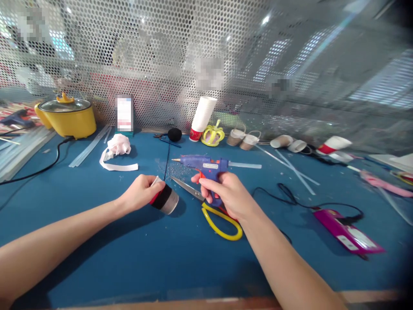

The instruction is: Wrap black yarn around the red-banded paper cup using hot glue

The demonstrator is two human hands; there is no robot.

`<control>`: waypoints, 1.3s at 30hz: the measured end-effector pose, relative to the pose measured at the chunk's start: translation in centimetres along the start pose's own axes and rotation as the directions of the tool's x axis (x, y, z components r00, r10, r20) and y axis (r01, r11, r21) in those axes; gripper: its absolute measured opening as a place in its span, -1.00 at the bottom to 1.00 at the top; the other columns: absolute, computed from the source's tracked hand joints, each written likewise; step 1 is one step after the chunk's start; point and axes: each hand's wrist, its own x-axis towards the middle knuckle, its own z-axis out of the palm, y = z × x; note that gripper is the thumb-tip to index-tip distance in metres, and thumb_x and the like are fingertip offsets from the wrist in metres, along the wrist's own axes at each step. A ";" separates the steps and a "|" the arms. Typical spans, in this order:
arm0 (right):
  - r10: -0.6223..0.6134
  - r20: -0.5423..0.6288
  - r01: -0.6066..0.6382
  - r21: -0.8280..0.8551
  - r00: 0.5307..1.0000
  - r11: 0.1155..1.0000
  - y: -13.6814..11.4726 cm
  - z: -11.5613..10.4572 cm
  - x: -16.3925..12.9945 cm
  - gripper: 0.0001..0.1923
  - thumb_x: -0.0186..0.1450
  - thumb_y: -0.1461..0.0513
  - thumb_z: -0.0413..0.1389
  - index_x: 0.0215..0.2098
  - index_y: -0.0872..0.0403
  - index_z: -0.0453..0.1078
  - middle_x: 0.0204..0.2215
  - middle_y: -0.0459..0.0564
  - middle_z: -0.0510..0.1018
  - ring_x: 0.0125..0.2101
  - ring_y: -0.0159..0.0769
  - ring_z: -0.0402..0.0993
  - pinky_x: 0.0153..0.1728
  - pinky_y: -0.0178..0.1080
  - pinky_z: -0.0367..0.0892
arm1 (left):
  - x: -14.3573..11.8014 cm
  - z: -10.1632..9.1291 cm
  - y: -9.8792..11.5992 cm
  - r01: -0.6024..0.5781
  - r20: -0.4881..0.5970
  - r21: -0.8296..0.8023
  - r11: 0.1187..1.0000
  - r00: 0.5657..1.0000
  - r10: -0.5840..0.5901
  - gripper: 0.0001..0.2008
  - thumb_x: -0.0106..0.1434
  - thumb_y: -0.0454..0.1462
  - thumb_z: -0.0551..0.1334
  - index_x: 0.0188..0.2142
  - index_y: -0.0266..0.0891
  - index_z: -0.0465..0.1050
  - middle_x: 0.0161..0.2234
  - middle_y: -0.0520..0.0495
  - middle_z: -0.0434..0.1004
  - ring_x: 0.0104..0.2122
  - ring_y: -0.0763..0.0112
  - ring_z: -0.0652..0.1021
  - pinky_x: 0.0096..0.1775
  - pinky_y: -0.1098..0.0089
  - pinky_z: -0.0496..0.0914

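Observation:
My left hand (142,192) is closed on a tilted paper cup (170,204) with red at one side, a wide black band round its middle and a pale end facing right. In my right hand (232,191) is a blue hot glue gun (206,165), its metal nozzle pointing left, above and to the right of the cup. A clear glue stick (245,165) juts from its back, and my fingers wrap the grip by the orange trigger. Scissors with yellow handles (222,228) lie on the blue table (129,258), partly hidden behind my right hand.
White ribbon (119,144) lies bunched near a yellow electric pot (73,120). Along the back are a black ball (174,134), stacked cups (203,116), a yellow woven piece (213,134) and small cups (249,141). A purple power strip (346,232) with a black cord lies right.

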 end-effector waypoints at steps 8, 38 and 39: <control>0.000 0.041 0.006 -0.151 0.999 0.989 -0.2 -0.6 -0.6 -0.79 0.11 0.15 0.10 -0.44 0.17 0.37 -0.75 -0.17 0.31 -0.73 -0.51 0.20 -0.69 -0.40 0.16 | -0.1 0.1 0.1 0.015 -0.071 0.068 0.998 0.997 -0.010 -0.68 0.11 -0.10 0.01 -0.63 -0.26 0.22 -0.69 0.13 0.10 -0.63 0.52 0.17 -0.58 0.47 0.04; -0.131 0.151 0.196 -0.590 0.980 0.783 -1.0 0.7 -2.9 -0.85 0.15 0.17 0.07 -0.54 0.04 0.32 -0.75 -0.15 0.34 -0.68 -0.38 0.25 -0.63 -0.33 0.16 | -0.5 0.2 1.0 -0.031 -0.065 0.209 0.977 0.997 0.046 -0.67 0.18 -0.13 -0.07 -0.65 -0.21 0.08 -0.68 0.11 0.08 -0.60 0.50 0.14 -0.55 0.45 0.02; -0.133 0.156 0.201 -0.595 0.979 0.778 -1.1 0.7 -2.9 -0.85 0.16 0.17 0.07 -0.54 0.04 0.32 -0.74 -0.15 0.35 -0.67 -0.38 0.26 -0.62 -0.32 0.17 | -0.5 0.3 1.0 -0.031 -0.061 0.216 0.976 0.997 0.046 -0.67 0.19 -0.13 -0.07 -0.64 -0.21 0.09 -0.68 0.10 0.08 -0.59 0.50 0.14 -0.54 0.45 0.02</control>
